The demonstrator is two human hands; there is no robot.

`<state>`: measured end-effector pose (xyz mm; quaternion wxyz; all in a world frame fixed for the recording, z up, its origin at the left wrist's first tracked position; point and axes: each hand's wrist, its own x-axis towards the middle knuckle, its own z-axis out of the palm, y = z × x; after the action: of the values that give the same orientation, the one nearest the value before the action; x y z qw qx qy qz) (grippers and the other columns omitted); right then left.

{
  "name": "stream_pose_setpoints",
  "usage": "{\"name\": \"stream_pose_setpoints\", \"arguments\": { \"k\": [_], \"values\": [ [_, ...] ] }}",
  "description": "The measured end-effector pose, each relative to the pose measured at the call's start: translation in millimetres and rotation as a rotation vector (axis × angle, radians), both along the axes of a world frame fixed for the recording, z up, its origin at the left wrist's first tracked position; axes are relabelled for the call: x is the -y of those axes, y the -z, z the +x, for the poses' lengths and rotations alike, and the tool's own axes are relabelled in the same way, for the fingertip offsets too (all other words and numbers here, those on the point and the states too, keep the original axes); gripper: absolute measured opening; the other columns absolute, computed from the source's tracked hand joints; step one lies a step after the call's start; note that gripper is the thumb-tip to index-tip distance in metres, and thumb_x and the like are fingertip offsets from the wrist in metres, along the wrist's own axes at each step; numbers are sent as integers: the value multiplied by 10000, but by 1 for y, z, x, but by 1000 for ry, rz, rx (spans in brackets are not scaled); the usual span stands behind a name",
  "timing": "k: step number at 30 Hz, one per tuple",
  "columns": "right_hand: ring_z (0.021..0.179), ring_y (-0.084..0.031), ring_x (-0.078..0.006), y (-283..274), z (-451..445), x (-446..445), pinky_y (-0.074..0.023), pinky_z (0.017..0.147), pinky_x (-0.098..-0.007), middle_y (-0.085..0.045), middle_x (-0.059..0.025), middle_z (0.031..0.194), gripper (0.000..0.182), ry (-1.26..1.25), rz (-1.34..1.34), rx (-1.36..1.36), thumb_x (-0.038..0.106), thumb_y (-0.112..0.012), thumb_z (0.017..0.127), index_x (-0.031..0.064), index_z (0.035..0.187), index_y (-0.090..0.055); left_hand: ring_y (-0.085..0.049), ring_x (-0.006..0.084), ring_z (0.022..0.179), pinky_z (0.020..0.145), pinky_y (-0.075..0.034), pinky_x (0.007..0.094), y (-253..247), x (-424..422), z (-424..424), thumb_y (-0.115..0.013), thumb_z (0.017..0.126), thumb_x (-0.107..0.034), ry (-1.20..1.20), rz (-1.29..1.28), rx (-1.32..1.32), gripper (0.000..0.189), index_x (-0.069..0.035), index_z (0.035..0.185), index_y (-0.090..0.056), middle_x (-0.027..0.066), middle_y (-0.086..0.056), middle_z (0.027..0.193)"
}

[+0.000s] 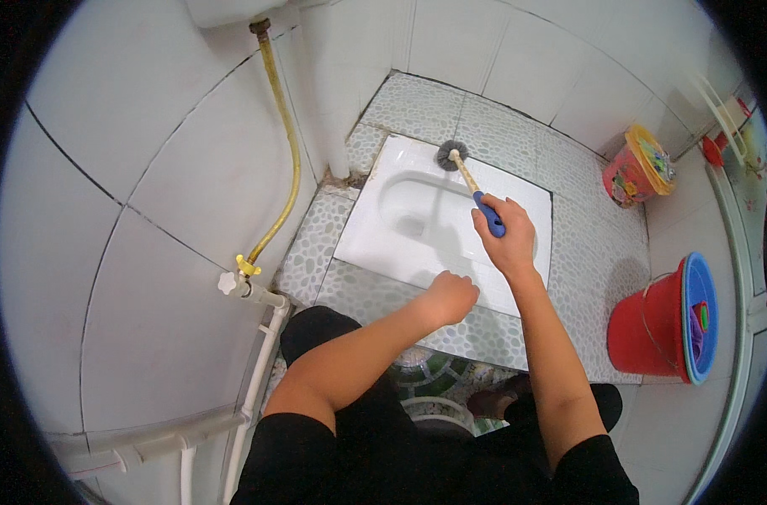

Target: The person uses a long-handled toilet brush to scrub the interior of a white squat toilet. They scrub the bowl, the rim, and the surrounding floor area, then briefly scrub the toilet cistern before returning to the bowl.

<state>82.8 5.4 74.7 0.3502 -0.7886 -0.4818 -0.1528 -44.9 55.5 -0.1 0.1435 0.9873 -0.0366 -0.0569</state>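
My right hand (508, 235) is wrapped around the blue handle of a toilet brush (466, 173). The brush's round grey bristle head is over the far rim of a white ceramic squat toilet (365, 218); whether it touches the ceramic I cannot tell. With its fingers curled in, my left hand (453, 297) hovers over the near edge of the squat toilet. Nothing shows in that hand, though its palm side is hidden. The basin's drain hole lies ahead of it, to the left.
A yellow hose (288, 145) runs down the left wall to a white valve (234, 284) on plastic pipes (260, 372). Rightwards stand a red bucket (645, 322) with a blue basin (711, 303) at its mouth and a patterned bin (626, 177). Pebble-pattern tiles (585, 252) surround the toilet.
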Motion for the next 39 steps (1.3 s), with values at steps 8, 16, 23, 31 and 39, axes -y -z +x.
{"name": "stream_pose_setpoints", "arguments": {
  "k": [8, 16, 23, 31, 39],
  "values": [
    [901, -612, -352, 12, -13, -37, -479, 858, -418, -675, -133, 915, 299, -77, -22, -141, 254, -682, 785, 71, 1020, -663, -627, 296, 859, 736, -460, 432, 0, -17, -22, -661, 802, -273, -35, -4, -129, 246, -71, 934, -614, 106, -615, 928],
    [824, -631, -333, -2, -28, -55, -454, 954, -443, -680, -132, 847, 265, -137, 15, -44, 260, -673, 795, 62, 971, -676, -626, 296, 840, 729, -460, 439, -3, -28, -33, -657, 807, -290, -91, -45, -91, 270, -68, 950, -601, 107, -613, 914],
    [856, -612, -335, -17, -39, -58, -482, 830, -413, -668, -135, 825, 268, -177, 32, -10, 267, -685, 774, 72, 959, -680, -626, 298, 835, 727, -460, 443, -2, -31, -35, -659, 803, -297, -104, -50, -24, 279, -67, 949, -602, 109, -614, 914],
    [853, -630, -317, -2, -40, -78, -476, 927, -393, -674, -132, 835, 266, -90, -88, -68, 249, -676, 794, 57, 978, -676, -640, 314, 877, 732, -494, 453, -7, -37, -31, -595, 821, -256, -130, -42, -189, 248, -68, 981, -618, 126, -637, 936],
    [828, -620, -351, -29, -77, -21, -470, 929, -449, -671, -150, 877, 238, -286, 49, -89, 221, -700, 771, 57, 940, -663, -649, 343, 830, 724, -499, 482, -31, -122, -60, -489, 858, -182, -776, 108, 45, 215, -59, 881, -664, 141, -655, 894]
  ]
}}
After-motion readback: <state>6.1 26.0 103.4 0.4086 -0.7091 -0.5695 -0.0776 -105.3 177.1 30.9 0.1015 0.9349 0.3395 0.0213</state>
